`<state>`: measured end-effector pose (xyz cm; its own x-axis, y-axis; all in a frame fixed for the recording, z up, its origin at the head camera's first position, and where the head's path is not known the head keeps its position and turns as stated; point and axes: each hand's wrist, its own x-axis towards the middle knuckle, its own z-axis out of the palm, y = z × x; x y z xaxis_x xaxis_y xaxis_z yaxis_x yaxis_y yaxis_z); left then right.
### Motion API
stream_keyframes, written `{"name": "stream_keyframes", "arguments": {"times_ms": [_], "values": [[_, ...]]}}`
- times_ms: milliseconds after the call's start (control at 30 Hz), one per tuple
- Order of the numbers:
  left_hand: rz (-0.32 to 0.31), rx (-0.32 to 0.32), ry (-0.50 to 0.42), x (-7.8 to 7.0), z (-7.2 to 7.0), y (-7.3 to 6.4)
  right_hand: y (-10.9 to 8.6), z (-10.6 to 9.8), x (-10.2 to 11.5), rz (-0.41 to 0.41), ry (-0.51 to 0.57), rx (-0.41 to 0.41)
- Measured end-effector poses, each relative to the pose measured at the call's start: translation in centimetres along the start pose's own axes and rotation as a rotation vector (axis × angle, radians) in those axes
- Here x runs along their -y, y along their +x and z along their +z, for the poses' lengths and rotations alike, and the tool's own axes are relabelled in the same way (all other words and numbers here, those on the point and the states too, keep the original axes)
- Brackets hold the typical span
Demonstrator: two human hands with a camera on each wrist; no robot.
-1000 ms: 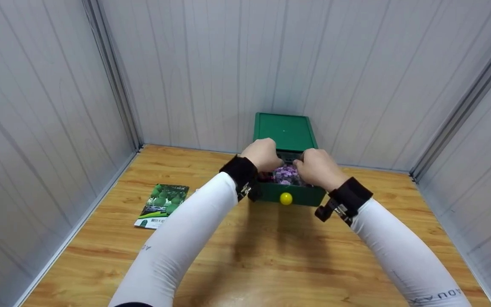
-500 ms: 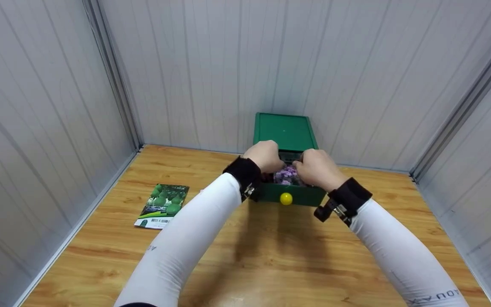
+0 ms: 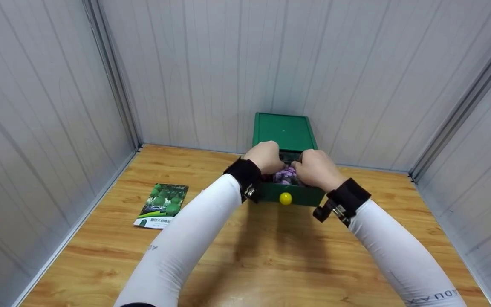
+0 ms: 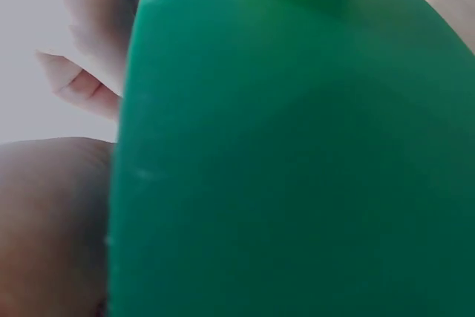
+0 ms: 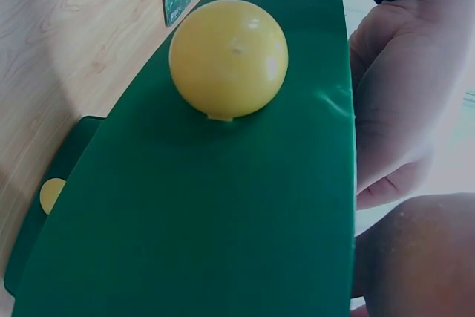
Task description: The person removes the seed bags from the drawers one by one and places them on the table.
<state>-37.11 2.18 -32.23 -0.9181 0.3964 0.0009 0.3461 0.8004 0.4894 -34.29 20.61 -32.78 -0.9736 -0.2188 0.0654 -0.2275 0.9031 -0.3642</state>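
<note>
A green cabinet (image 3: 286, 132) stands against the back wall, its upper drawer (image 3: 271, 194) pulled out by a yellow round knob (image 3: 286, 198). Inside the drawer shows a packet printed with purple flowers (image 3: 285, 175). Both hands reach over the drawer from above, fingers curled. The left hand (image 3: 266, 157) pinches the packet at its left side and the right hand (image 3: 316, 169) at its right; the fingertips are mostly hidden. In the right wrist view the drawer front (image 5: 223, 206) fills the middle, with the other hand (image 5: 408, 102) behind its top edge.
A packet with green fruits printed on it (image 3: 164, 202) lies flat on the wooden table (image 3: 271, 264), to the left. Pale panel walls (image 3: 211, 76) enclose the back and sides. Below the pulled-out drawer, another drawer front (image 5: 74, 146) with a yellow knob shows in the right wrist view.
The left hand has shifted slightly right and toward the drawer front, covering more of a reddish item inside. The right hand has barely moved.
</note>
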Motion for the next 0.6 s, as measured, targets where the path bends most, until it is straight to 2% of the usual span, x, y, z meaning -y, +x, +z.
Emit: {"name": "stream_keyframes", "arguments": {"times_ms": [267,467,600], "values": [[0.029,-0.046,-0.063,0.36,0.32,0.34,0.02,-0.02,-0.03,0.001,0.003,0.001],[0.044,-0.05,-0.098,0.51,0.58,0.64,-0.22,-0.03,-0.16,-0.04,0.011,-0.013],[0.052,-0.051,-0.096,0.63,0.78,0.85,-0.29,-0.07,-0.15,-0.04,0.01,-0.019]]}}
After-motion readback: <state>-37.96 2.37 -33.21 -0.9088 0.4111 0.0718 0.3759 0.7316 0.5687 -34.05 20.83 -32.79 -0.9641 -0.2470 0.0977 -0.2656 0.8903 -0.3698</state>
